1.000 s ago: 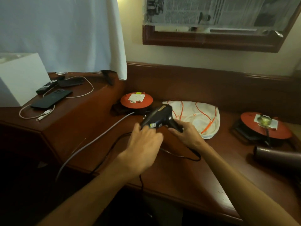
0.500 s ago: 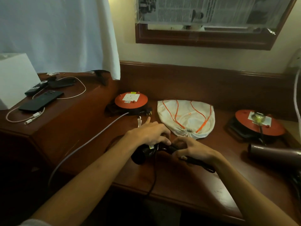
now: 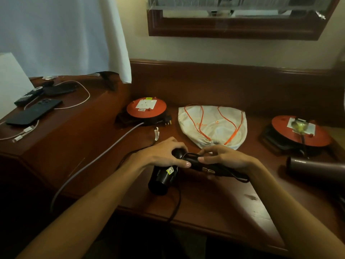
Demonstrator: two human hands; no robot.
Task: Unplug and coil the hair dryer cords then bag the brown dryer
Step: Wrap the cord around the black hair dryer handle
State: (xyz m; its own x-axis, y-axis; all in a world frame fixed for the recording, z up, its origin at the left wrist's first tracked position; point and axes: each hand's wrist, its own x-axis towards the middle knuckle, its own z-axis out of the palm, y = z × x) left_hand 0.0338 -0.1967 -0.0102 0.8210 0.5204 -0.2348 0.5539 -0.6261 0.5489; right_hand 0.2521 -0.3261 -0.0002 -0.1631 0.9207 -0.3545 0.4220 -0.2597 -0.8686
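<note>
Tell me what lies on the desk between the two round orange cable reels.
In the head view, a white drawstring cloth bag with orange cords lies flat between the left orange cable reel and the right orange cable reel, touching neither.

Bare forearms, sleeveless; left hand (image 3: pixel 164 156), right hand (image 3: pixel 224 159) ungloved.

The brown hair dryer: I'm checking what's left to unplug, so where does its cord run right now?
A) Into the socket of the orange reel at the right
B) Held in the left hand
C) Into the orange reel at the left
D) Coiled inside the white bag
A: the brown hair dryer lies at the desk's right edge, and its dark cord rises to a plug seated in the right orange reel.
</note>
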